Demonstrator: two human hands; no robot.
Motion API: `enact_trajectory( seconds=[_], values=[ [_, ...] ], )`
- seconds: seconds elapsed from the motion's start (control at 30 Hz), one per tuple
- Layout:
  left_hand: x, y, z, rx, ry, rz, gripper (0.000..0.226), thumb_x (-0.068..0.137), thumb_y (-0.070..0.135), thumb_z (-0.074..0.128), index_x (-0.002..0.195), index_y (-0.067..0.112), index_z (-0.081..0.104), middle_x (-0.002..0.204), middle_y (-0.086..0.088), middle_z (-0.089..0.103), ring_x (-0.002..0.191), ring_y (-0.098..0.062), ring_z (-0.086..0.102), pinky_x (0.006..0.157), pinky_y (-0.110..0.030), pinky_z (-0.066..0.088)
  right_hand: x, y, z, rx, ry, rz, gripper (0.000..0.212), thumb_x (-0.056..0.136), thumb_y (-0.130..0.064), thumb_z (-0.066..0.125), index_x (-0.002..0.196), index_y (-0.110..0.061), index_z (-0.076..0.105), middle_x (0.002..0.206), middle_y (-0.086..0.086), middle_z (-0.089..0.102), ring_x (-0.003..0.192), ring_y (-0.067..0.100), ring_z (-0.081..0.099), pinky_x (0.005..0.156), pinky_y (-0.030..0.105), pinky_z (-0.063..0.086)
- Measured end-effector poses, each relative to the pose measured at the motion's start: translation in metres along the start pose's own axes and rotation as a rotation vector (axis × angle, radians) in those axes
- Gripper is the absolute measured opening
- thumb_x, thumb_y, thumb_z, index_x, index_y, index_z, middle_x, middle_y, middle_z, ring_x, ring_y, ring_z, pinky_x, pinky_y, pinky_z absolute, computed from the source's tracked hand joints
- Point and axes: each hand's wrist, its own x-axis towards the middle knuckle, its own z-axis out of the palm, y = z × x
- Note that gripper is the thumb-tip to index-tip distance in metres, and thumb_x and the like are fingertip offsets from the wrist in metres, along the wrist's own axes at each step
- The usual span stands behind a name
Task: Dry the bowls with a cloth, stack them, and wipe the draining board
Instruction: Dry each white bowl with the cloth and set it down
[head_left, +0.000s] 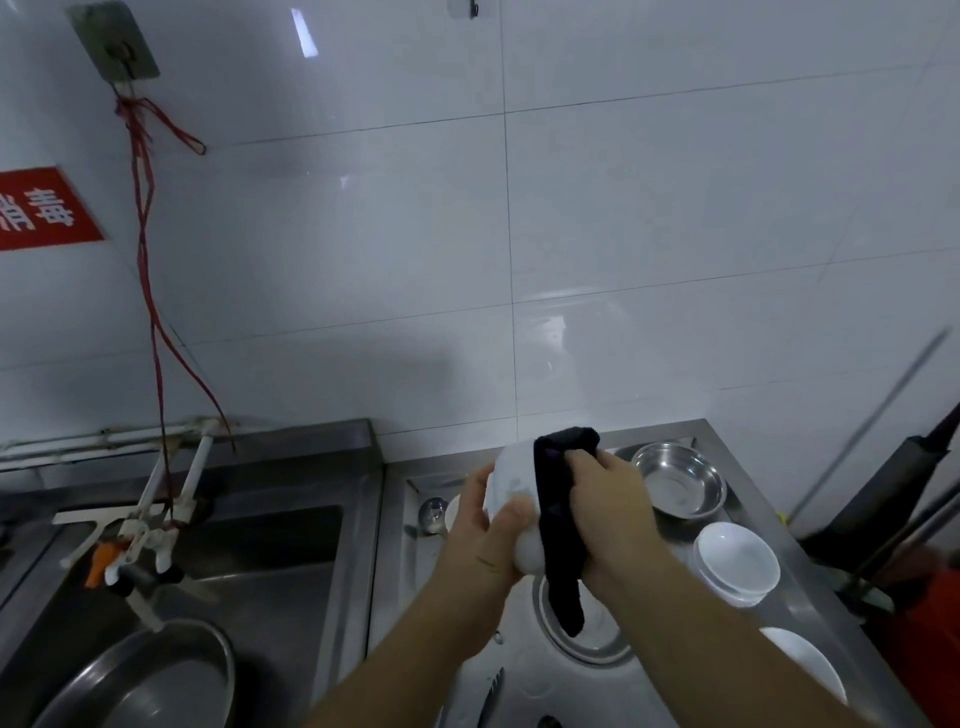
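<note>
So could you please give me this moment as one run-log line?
step: drying | left hand: holds white bowl | right hand: rubs black cloth on it | stack of white bowls: on draining board

Held bowl: I see a white bowl (511, 475) tipped on its side above the draining board (524, 680), gripped in my left hand (485, 525).
Cloth: a dark cloth (558, 525) lies draped over that bowl's outside, pressed there by my right hand (613, 512); its loose end hangs down.
Stack: white bowls (737, 564) sit nested upright near the board's right edge.
Steel bowl: a shiny metal bowl (678, 480) stands upright at the back right corner.
Front bowl: another white bowl (805, 665) rests by the right edge, nearer me.
Board: stainless steel, with a round drain ring (582, 642) below the cloth.
</note>
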Motion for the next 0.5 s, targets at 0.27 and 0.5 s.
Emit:
enact_trajectory(
  seconds=[0.27, 0.5],
  values=[
    [0.005, 0.011, -0.001, 0.085, 0.102, -0.033, 0.075, 0.073, 0.051, 0.082, 0.139, 0.027, 0.054, 0.133, -0.017, 0.065, 0.116, -0.036, 0.073, 0.085, -0.052, 0.065, 0.007, 0.005, -0.023, -0.782, -0.536, -0.413, 0.023, 0.101, -0.049, 0.045, 0.113, -0.053, 0.064, 0.088, -0.008, 0.075, 0.07, 0.017, 0.075, 0.061, 0.041, 0.064],
    [0.002, 0.003, -0.002, 0.105, 0.053, 0.008, 0.078, 0.073, 0.057, 0.088, 0.139, 0.028, 0.058, 0.13, -0.016, 0.069, 0.119, -0.039, 0.07, 0.09, -0.051, 0.062, -0.005, -0.005, -0.026, -0.245, -0.465, 0.066, 0.022, 0.099, -0.02, 0.062, 0.108, -0.024, 0.082, 0.109, 0.013, 0.08, 0.101, 0.033, 0.078, 0.091, 0.052, 0.063]
  ],
)
